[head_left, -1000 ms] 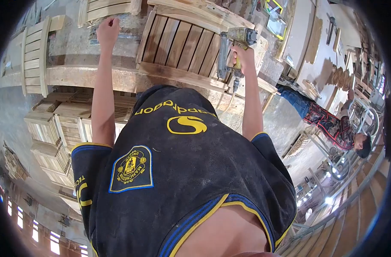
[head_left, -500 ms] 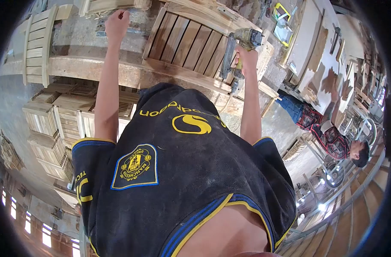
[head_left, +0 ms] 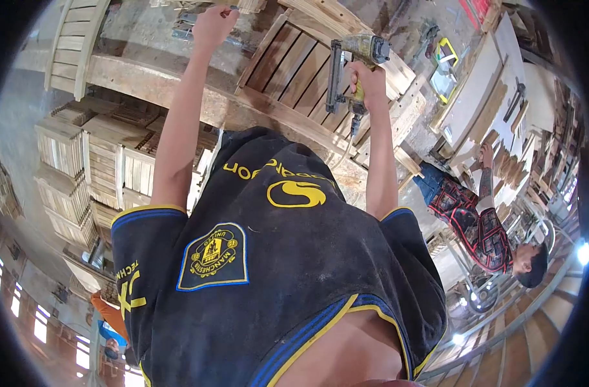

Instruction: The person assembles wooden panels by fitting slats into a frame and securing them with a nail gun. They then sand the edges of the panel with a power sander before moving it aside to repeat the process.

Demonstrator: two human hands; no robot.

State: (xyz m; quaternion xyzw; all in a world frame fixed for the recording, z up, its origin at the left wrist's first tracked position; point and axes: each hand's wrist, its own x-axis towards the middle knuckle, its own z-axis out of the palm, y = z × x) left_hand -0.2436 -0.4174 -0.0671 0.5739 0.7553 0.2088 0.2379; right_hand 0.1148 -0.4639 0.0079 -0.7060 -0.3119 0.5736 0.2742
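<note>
My right hand (head_left: 370, 85) is wrapped around the grip of a pneumatic nail gun (head_left: 365, 50), whose long magazine hangs over a slatted wooden panel (head_left: 293, 61). An air hose (head_left: 346, 151) trails from the bottom of its handle. My left hand (head_left: 214, 27) is held past the workbench edge's near side, its fingers curled closed close to the panel's left end; I cannot tell what they hold. Beside that hand, small strips (head_left: 186, 27) lie on the bench top (head_left: 149, 35).
Another slatted panel (head_left: 75, 48) leans across the bench at left. Stacked slatted wood pieces (head_left: 107, 161) stand below. A yellow-framed object (head_left: 444, 69) lies at the right. A co-worker (head_left: 478, 213) reaches over a board-covered table (head_left: 494, 84). Another person in orange (head_left: 110, 315) shows at lower left.
My left hand has moved right, closer to the slatted panel. The nail gun has turned slightly in my right hand. The whole view has shifted, and a person in orange now appears.
</note>
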